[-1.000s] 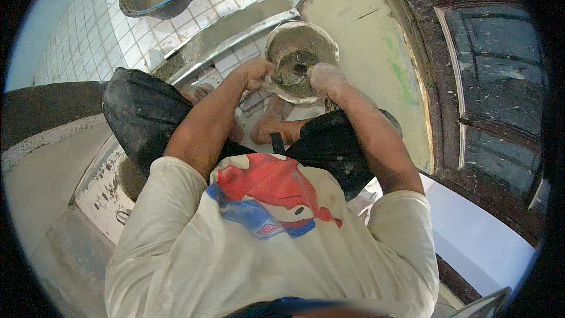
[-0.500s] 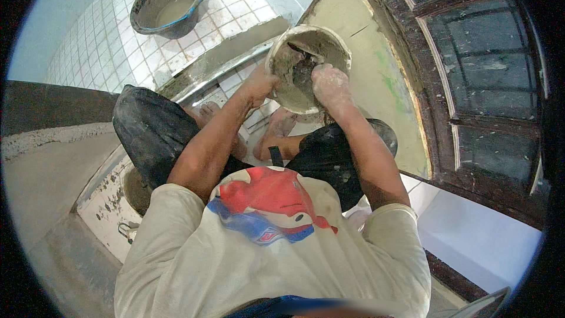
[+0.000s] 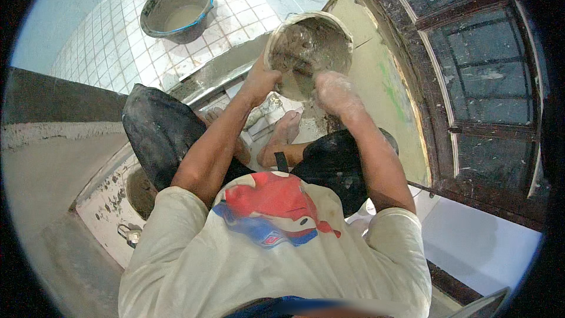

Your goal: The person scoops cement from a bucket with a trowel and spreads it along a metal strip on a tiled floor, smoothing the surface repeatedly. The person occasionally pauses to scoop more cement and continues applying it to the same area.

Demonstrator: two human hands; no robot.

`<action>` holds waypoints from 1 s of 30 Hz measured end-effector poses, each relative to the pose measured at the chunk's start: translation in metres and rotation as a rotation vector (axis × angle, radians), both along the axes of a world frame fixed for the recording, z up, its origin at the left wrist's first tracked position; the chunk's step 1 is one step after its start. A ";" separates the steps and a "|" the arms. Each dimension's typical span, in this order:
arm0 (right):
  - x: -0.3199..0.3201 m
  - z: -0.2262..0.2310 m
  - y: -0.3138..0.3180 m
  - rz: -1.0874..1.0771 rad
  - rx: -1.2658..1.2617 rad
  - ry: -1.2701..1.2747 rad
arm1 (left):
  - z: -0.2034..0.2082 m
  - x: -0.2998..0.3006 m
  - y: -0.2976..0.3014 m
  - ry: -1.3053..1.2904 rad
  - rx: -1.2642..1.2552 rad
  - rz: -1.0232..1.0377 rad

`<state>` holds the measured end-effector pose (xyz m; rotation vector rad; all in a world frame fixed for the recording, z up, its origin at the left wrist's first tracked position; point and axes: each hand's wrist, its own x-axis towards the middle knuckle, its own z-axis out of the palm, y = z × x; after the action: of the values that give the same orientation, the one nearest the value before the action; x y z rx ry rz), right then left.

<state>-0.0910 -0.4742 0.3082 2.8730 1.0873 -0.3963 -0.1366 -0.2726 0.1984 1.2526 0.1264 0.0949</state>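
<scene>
A pale bucket (image 3: 348, 35), coated inside with grey wet mortar, is tipped toward me in front of my feet. My left hand (image 3: 262, 85) is closed on the left side of its rim. At the right side of the bucket's mouth, my right hand (image 3: 336, 94), dusted with mortar, is closed around a trowel. The trowel's blade (image 3: 303, 69) reaches into the bucket and is so smeared with mortar that its outline hardly shows. Grey mortar (image 3: 294, 85) lies along the lower part of the opening.
A black bucket (image 3: 176, 12) with a blue handle and greyish liquid stands on white tiles (image 3: 118, 41) at the far left. A raised ledge (image 3: 218, 76) runs before it. Right are a plastered panel (image 3: 406, 135) and a dark paned frame (image 3: 438, 82). My bare foot (image 3: 285, 129) is below the bucket.
The bucket has tipped further, its opening turning toward me. My right hand has moved slightly down toward the rim, and the trowel's blade shows less plainly.
</scene>
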 end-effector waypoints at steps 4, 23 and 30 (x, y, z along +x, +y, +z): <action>0.008 -0.041 -0.021 -0.039 0.051 -0.194 | 0.007 0.000 -0.015 -0.067 0.010 0.052; 0.025 0.008 -0.038 0.039 0.074 -0.469 | 0.034 -0.017 -0.002 -0.046 0.059 0.044; 0.000 -0.001 -0.024 0.076 0.021 -0.442 | 0.025 -0.021 -0.010 0.022 -0.036 -0.001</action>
<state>-0.0907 -0.4977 0.3070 2.7266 1.1088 0.2466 -0.1573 -0.2828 0.2236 1.2182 0.1460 0.0772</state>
